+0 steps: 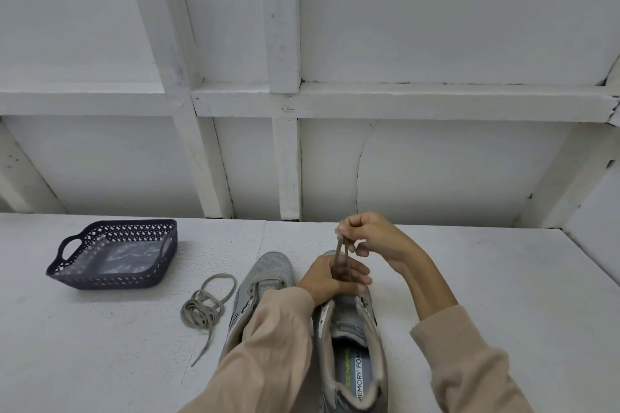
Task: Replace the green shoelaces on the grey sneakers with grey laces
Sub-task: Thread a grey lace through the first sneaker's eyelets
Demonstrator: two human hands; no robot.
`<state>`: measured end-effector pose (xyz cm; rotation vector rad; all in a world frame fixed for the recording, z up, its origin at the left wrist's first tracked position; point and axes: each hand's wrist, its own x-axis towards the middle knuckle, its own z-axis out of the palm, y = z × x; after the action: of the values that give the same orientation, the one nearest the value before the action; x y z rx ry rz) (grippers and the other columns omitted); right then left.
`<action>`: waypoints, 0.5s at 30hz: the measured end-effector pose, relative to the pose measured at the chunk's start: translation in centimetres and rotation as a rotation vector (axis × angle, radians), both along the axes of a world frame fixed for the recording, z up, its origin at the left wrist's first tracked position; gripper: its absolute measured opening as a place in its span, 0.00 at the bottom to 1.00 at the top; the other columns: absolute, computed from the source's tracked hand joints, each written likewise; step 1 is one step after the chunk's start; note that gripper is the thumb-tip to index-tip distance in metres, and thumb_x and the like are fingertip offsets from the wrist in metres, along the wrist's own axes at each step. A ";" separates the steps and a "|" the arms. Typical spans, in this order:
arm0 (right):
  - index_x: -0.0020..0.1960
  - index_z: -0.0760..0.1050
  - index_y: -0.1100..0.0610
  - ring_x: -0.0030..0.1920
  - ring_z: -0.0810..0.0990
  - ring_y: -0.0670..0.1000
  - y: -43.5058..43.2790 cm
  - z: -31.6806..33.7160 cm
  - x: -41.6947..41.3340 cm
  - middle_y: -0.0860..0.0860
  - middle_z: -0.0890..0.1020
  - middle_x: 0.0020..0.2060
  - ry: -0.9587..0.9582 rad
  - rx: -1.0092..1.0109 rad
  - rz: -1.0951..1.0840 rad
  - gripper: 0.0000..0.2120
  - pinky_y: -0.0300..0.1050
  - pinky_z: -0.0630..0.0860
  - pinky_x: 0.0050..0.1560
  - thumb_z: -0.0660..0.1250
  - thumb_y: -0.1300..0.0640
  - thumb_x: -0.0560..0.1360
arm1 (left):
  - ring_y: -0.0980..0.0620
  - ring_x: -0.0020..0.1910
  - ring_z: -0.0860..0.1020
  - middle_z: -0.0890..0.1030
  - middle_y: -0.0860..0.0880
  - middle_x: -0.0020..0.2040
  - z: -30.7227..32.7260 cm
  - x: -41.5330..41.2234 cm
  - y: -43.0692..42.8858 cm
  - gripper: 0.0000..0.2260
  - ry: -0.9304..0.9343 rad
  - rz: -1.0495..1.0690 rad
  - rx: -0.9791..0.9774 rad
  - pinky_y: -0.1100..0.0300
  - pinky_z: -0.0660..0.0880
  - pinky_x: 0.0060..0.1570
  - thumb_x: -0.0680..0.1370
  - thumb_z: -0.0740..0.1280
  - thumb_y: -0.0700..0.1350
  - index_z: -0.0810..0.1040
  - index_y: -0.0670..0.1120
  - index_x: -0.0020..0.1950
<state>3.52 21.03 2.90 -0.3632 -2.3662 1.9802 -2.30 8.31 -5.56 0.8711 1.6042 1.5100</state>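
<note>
**Item 1: hands.** Your right hand (375, 240) is raised above the shoe, thumb and forefinger pinching the top of a grey lace (339, 260), with the other fingers curled in. Your left hand (330, 280) lies over the front lacing area of the sneaker (352, 342), fingers curled round the lower part of the same lace. The lace runs up as two strands from the left hand to the right.

**Item 2: sneaker.** Grey, standing on the white bench (486, 278) with the toe pointing away from you. The opening faces you, and the insole reads "MEMORY FOAM".

**Item 3: second sneaker (268, 273).** Grey, just beside the first on its left, partly hidden under your left sleeve (268, 352).

**Item 4: loose lace (206, 307).** A tangled coil with one loop and one trailing end, on the bench left of the second sneaker and apart from it. Its colour reads as dull grey; you cannot tell it more exactly.

**Item 5: basket (84, 280).** Dark, perforated, with handles, at the far left of the bench and well apart from the shoes. Something clear and crinkled lies inside.
</note>
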 end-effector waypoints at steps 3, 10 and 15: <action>0.36 0.75 0.61 0.28 0.70 0.46 -0.4 1.0 -0.5 0.51 0.78 0.34 0.034 -0.108 -0.005 0.13 0.36 0.65 0.27 0.63 0.65 0.79 | 0.57 0.40 0.82 0.85 0.51 0.39 0.0 -0.1 -0.2 0.14 0.006 0.012 0.016 0.63 0.78 0.46 0.69 0.70 0.25 0.79 0.41 0.48; 0.39 0.76 0.62 0.27 0.70 0.46 -0.8 1.3 -1.0 0.52 0.75 0.31 0.038 -0.244 -0.062 0.11 0.36 0.62 0.24 0.63 0.62 0.79 | 0.57 0.39 0.79 0.82 0.53 0.41 0.0 -0.1 -0.5 0.18 0.156 0.088 -0.005 0.62 0.77 0.46 0.65 0.76 0.30 0.81 0.47 0.49; 0.39 0.77 0.61 0.28 0.69 0.46 -0.6 1.9 -0.9 0.51 0.78 0.32 0.046 -0.168 -0.057 0.11 0.37 0.60 0.27 0.64 0.61 0.79 | 0.52 0.46 0.79 0.79 0.40 0.51 -0.2 -0.4 -0.5 0.18 0.227 0.076 -0.028 0.62 0.76 0.52 0.63 0.78 0.37 0.82 0.51 0.49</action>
<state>2.60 20.40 4.78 -0.3820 -2.1441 2.1434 -2.74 7.85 -5.80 1.0057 1.8357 1.4784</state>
